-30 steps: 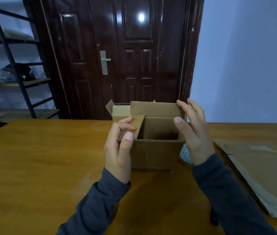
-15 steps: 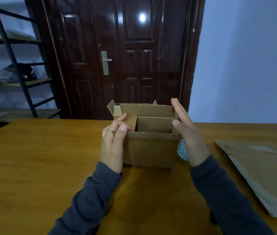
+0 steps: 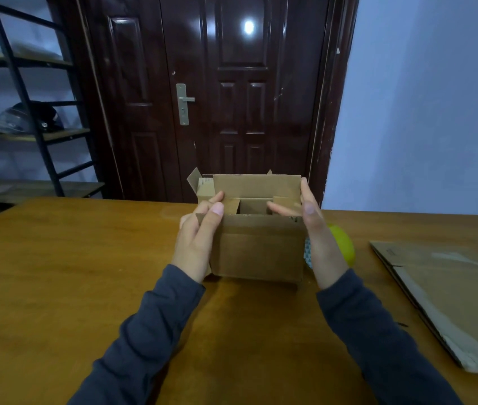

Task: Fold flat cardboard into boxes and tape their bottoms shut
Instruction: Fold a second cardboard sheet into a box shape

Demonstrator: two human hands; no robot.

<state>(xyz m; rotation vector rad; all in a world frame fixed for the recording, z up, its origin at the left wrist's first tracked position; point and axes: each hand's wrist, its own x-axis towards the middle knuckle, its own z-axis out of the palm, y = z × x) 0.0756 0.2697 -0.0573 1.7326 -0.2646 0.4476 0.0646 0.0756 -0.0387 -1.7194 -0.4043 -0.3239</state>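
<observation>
A small brown cardboard box (image 3: pixel 258 252) stands on the wooden table (image 3: pixel 56 287), its top flaps partly folded inward. My left hand (image 3: pixel 199 238) presses against the box's left side, fingers pushing the left small flap down. My right hand (image 3: pixel 319 235) holds the right side, fingers reaching in over the right small flap. The far long flap stands upright and the near one is bent inward. A yellow-green tape roll (image 3: pixel 341 244) sits just behind my right hand, mostly hidden.
A stack of flat cardboard sheets (image 3: pixel 451 299) lies at the table's right edge. A dark wooden door (image 3: pixel 232 97) is behind the table. A black metal shelf rack (image 3: pixel 27 112) with a helmet stands at the back left.
Both hands have closed in on the box's sides, and the two small end flaps have been pushed further down inside. The tape roll now shows behind my right hand.
</observation>
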